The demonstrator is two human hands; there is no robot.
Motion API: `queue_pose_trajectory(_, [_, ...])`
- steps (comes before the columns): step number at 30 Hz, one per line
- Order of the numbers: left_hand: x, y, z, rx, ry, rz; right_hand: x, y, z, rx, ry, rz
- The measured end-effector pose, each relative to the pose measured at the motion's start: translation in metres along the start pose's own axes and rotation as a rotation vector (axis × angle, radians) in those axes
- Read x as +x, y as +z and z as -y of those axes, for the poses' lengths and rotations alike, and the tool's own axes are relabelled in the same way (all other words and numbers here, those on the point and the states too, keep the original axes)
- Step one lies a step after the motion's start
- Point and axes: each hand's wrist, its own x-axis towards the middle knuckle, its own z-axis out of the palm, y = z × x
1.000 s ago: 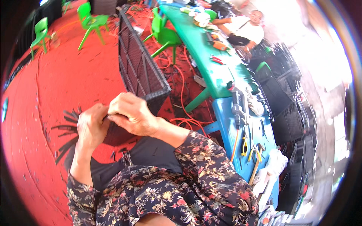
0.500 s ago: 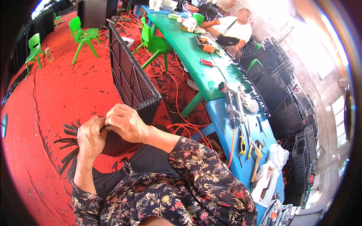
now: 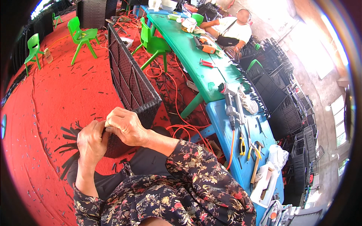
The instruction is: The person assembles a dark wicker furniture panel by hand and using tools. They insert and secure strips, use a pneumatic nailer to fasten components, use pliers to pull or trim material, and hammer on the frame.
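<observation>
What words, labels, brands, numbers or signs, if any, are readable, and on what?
None can be read.
The woven black panel shows no lettering.
Any markings on the orange tool, the gray power tool or the bottle are too small or blurred to read.

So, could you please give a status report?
Left hand, right hand: fingertips close together, anything held hidden. Woven frame: partly behind right hand. Black strips: fanned beside left hand, blocking neither.
</observation>
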Motion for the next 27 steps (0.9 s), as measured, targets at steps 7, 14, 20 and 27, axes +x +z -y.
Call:
queue_pose_trajectory(7, [-0.001,0.0019,-0.002,0.055,-0.005,0.001,-0.0012,-0.0007,-0.0014,0.002,-0.005,-0.003])
queue_pose_trajectory(14, [-0.0009,0.0023,-0.0014,0.077,0.018,0.002,-0.0016,-0.0017,-0.0006,0.0,0.001,0.0])
queue_pose_trajectory(20, [-0.0006,0.0025,-0.0005,0.101,0.049,0.01,-0.0016,-0.0031,-0.0014,-0.02,-0.014,0.002])
queue_pose_trajectory(27, [0.0002,0.0015,-0.0024,0.105,0.04,0.013,-0.0007,-0.0032,0.0003,0.005,0.009,-0.003])
